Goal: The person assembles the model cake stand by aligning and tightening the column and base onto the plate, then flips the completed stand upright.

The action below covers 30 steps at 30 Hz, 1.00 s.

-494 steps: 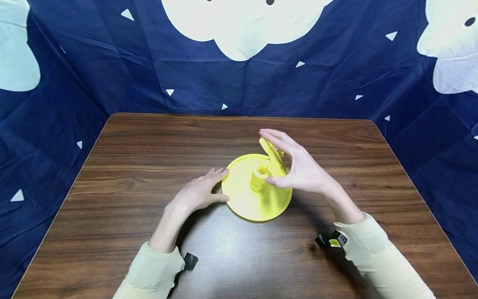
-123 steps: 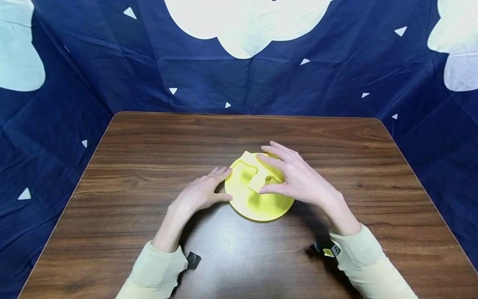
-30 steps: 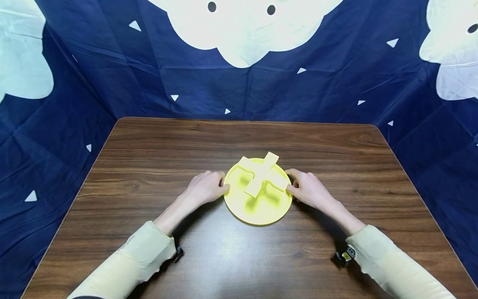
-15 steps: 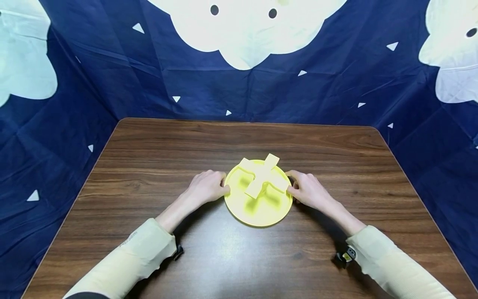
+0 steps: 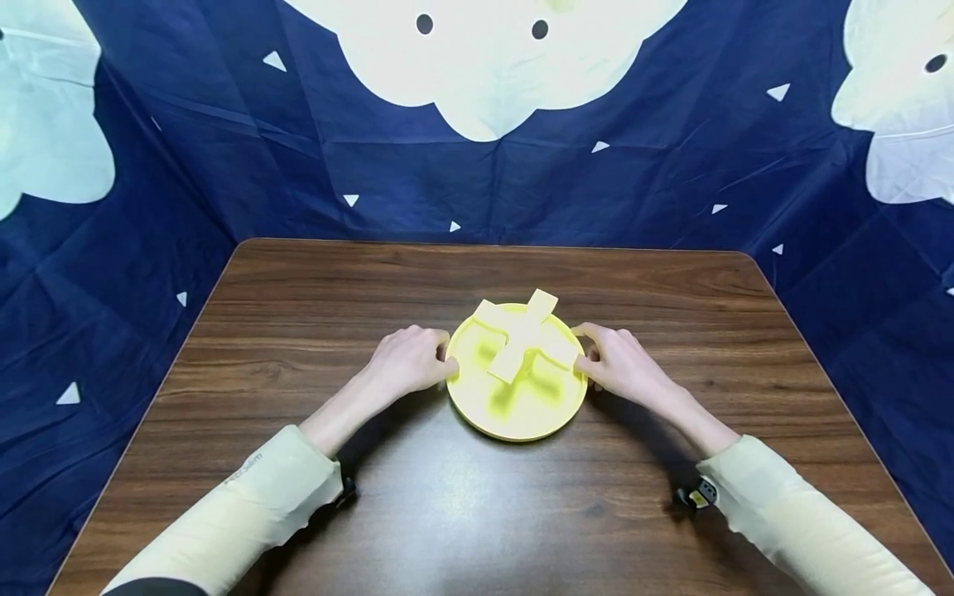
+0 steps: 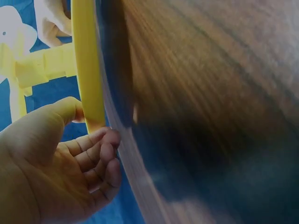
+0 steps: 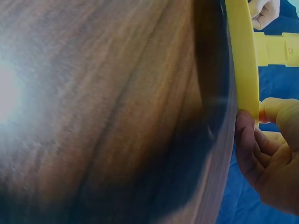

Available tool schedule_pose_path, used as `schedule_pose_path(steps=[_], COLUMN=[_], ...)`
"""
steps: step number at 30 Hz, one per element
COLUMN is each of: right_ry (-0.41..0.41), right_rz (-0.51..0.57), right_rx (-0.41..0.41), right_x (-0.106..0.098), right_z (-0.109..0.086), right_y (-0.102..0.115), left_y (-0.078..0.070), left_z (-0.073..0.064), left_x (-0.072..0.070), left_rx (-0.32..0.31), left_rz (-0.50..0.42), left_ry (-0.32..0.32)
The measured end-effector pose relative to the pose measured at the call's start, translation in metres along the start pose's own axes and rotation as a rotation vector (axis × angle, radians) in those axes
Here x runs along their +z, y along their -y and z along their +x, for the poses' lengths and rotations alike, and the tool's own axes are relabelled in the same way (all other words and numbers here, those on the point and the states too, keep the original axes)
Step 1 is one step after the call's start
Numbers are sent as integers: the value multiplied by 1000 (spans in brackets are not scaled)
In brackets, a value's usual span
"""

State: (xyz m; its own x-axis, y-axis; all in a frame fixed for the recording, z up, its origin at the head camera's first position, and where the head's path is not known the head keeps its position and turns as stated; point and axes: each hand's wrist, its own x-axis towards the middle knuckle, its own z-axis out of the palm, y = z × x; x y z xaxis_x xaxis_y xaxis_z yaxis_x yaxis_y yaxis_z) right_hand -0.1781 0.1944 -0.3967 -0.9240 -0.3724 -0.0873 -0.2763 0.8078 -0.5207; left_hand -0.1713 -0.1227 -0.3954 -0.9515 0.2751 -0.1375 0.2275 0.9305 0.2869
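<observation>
A yellow round base plate (image 5: pixel 477 406) with a raised rim lies level between my hands in the head view. From its centre rises a yellow post (image 7: pixel 275 49), topped by a four-armed cross piece (image 5: pixel 522 335). My left hand (image 5: pixel 410 360) pinches the rim on the left, thumb above and curled fingers (image 6: pixel 108 140) beneath. Opposite it, my right hand (image 5: pixel 626 364) grips the right edge the same way, with fingers (image 7: pixel 247 140) under the plate. Both wrist views show a narrow gap between plate and tabletop, so it appears held slightly off the table.
A brown wood-grain table (image 5: pixel 462 497) spreads under the plate and both forearms. Behind it and at both sides hangs a dark blue cloth (image 5: pixel 387 174) with white cloud shapes and small triangles. A small dark device (image 5: pixel 701 494) sits at the right cuff.
Earlier, the right hand was at the post and cross piece while the left touched the rim. Now both grip the rim. Since half a second ago, plate and hands have risen slightly.
</observation>
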Motion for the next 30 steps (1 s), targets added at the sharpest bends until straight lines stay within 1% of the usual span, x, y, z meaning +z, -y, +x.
schedule_pose_path(steps=[3,7,11,14,19,23,26,29,30], right_ry=[-5,-21,-56,-84,-103,-100,-94,-91,-93], right_rz=[-1,-13,-61,-87,-66,-4,63,137,157], right_rx=[2,-6,-44,-73,-73,-48,-32,-10,-4], right_x=[-4,-9,-15,-20,-26,-31,-34,-36,-37], right_z=[0,-1,-1,-1,0,1,3,5,5], right_y=[3,7,10,12,15,17,17,17,17], left_y=[-1,0,-1,-2,-1,2,4,5,5], left_z=[0,0,-1,-1,0,2,4,6,7], left_x=[-4,-9,-14,-18,-25,-29,-32,-34,-35], left_rx=[-1,-11,-19,-9,9,-14,-43,-75,-79], left_rz=[4,-16,-42,-72,-152,-262,-420,-563,-598], left_ry=[3,9,8,3,-11,17,66,92,94])
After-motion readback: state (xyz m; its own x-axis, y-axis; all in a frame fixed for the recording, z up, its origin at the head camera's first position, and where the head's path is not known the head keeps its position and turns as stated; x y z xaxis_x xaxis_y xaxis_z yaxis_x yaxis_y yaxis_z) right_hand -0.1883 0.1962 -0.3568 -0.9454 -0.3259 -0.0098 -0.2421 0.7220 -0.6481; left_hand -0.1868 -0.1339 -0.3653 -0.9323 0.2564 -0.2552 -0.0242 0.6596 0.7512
